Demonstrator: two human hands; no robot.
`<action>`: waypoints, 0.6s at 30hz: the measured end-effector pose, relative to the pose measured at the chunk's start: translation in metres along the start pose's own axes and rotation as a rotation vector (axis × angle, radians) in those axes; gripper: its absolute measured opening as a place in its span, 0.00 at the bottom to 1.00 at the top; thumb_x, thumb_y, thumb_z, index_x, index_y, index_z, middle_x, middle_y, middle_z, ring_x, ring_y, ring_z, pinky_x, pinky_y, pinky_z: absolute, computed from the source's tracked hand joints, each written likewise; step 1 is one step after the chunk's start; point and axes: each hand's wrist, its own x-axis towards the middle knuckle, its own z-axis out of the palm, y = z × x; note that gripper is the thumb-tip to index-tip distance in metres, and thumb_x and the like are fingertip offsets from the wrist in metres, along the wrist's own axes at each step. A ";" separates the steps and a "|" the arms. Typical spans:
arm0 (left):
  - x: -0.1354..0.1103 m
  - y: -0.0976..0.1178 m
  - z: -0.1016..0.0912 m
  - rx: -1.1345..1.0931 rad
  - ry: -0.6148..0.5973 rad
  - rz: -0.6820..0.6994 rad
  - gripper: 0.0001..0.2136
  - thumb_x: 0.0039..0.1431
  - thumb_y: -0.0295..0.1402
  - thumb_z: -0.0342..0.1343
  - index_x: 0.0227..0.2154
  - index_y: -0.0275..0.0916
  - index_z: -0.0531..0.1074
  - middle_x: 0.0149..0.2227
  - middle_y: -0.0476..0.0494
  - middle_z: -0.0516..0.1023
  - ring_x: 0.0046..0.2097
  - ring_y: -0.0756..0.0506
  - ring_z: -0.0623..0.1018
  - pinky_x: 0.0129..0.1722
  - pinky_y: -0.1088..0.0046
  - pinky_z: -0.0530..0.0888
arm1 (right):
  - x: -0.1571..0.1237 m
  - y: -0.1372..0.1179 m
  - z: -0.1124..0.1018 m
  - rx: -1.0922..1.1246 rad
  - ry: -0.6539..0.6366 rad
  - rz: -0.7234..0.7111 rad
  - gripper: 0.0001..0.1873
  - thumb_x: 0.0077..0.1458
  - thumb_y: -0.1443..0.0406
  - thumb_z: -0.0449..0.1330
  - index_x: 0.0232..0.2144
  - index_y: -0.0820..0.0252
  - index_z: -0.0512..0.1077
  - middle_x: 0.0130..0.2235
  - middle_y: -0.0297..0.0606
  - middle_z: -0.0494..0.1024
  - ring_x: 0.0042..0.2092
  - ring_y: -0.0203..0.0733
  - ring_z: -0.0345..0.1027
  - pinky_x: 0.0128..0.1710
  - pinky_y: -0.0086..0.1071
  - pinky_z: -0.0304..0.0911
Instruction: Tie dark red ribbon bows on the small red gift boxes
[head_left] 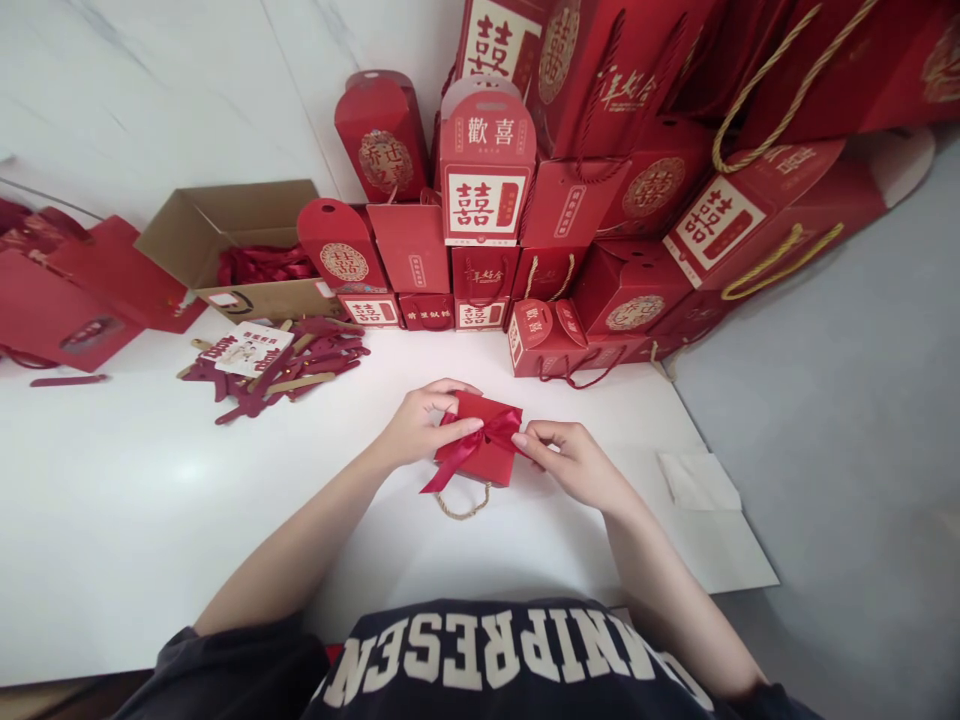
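A small red gift box point(491, 467) lies on the white table in front of me, with a shiny red ribbon bow point(504, 428) tied on its upper face. One ribbon tail hangs over the near left side, and a twisted gold cord handle point(463, 515) sticks out toward me. My left hand point(424, 425) is closed at the box's left side, its thumb pressing the bow near the knot and its other fingers by the far edge. At the right, my right hand point(574, 460) pinches the bow's right end between thumb and forefinger.
Stacked red gift boxes point(480, 205) rise along the back right. An open cardboard carton point(247, 215) holds red ribbons. Before it lies a pile of dark red ribbon pieces point(315, 355) with a printed card point(253, 348). Red bags point(64, 290) stand left; folded white paper point(697, 482) lies right.
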 end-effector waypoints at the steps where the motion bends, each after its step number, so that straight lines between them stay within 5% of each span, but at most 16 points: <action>1: 0.000 0.000 0.001 0.000 0.014 -0.009 0.14 0.56 0.39 0.60 0.21 0.35 0.73 0.47 0.38 0.74 0.47 0.44 0.76 0.51 0.66 0.71 | 0.000 0.003 0.001 0.061 -0.006 0.025 0.25 0.61 0.49 0.50 0.19 0.59 0.60 0.21 0.30 0.62 0.26 0.34 0.55 0.28 0.28 0.52; 12: 0.003 -0.011 -0.004 -0.209 -0.007 -0.134 0.19 0.60 0.40 0.54 0.17 0.34 0.69 0.48 0.38 0.75 0.46 0.43 0.76 0.48 0.65 0.70 | -0.002 0.041 -0.004 0.186 -0.159 0.192 0.23 0.60 0.51 0.52 0.22 0.60 0.67 0.22 0.32 0.69 0.26 0.35 0.60 0.29 0.29 0.54; 18: -0.003 0.005 -0.014 -0.072 0.086 -0.040 0.12 0.57 0.39 0.58 0.41 0.39 0.68 0.52 0.40 0.73 0.52 0.43 0.73 0.55 0.63 0.66 | -0.009 0.029 -0.042 -0.273 -0.133 0.203 0.14 0.61 0.60 0.50 0.29 0.57 0.72 0.33 0.36 0.77 0.35 0.41 0.67 0.36 0.34 0.58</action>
